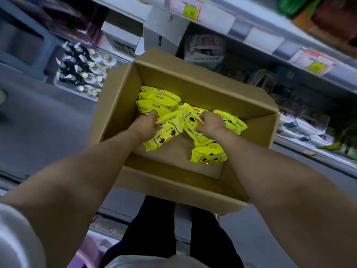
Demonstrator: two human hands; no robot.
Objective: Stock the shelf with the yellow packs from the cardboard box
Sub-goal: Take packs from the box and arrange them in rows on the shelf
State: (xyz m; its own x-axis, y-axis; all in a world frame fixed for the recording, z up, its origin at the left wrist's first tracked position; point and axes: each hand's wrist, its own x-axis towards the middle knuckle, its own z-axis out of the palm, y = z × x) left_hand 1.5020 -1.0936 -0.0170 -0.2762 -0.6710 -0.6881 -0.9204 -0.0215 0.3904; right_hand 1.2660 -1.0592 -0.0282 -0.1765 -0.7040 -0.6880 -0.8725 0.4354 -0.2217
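Down inside the cardboard box [193, 78] | yellow packs [160, 98] lie loose on its floor | left hand [144, 126], fingers curled round one pack's edge, right hand [211, 125] pinching another | looks light, soft, slippery film: grip across the body, not the crimped ends

both arms extended forward, left hand [147, 126] and right hand [211, 125] curled, gripping.

Beyond the left hand [146, 125] and off to its left, dark bottles [81, 68] with pale caps stand crowded together, white boxes [123, 35] behind them. Beyond the right hand [211, 125] hang red-bordered price tags [314, 61] with yellow patches. Nearer than both hands are dark trousers [152, 235] and a lilac plastic object [85, 256].
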